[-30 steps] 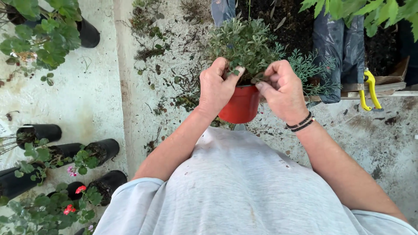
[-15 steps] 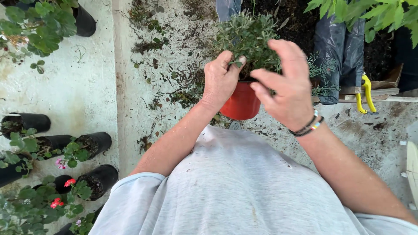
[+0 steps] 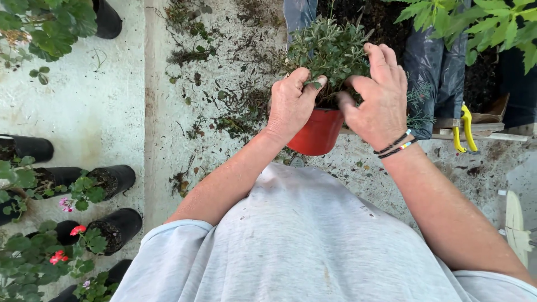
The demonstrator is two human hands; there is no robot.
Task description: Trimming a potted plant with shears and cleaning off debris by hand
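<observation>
Head view, looking straight down: a red plastic pot (image 3: 318,131) sits between both hands in front of the grey shirt (image 3: 302,240). It stands roughly upright, its long axis running from base to rim, tipped a little so the mouth faces up toward the camera and slightly away from the body. A bushy small-leaved green plant (image 3: 330,50) rises out of it.

The left hand (image 3: 291,106) is clamped on the pot's left rim, fingers curled around the outside, thumb pressed over the edge into the foliage. The right hand (image 3: 380,100) is on the right side of the rim, fingers spread and loosely bent, reaching up into the leaves; whether they pinch a stem, I cannot tell. Beaded bracelets (image 3: 396,146) circle that wrist.

Under it all lies a pale, stained concrete surface (image 3: 112,112), littered with plant clippings (image 3: 224,106) left of the pot. Beyond the pot, dark soil (image 3: 386,28) lies heaped in a blue-grey plastic bag (image 3: 439,67). Yellow-handled pruning shears (image 3: 463,128) rest on a wooden board at right. Along the left edge, black nursery pots (image 3: 114,226) hold geraniums with red flowers (image 3: 59,254). Bright green leaves (image 3: 481,22) hang in at top right.
</observation>
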